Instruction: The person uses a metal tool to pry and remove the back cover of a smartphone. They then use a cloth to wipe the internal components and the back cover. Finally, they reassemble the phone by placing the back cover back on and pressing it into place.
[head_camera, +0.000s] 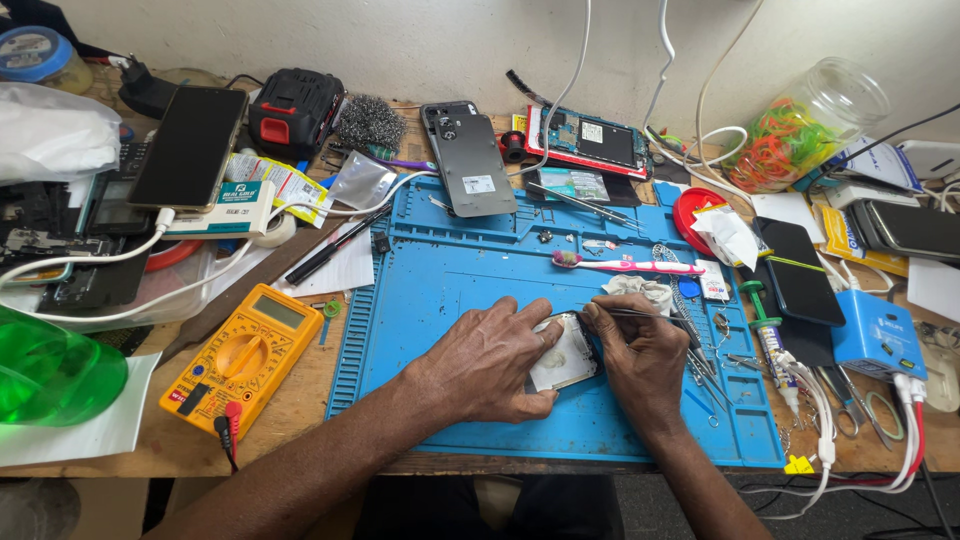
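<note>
Pinning the small opened phone with its pale inner plate (563, 352) flat on the blue silicone repair mat (440, 300), the left hand (487, 362) closes over its edge. Thin, light and fragile (best held by the rim), it meets slim metal tweezers (640, 315), pinched in the right hand (640, 360).
</note>
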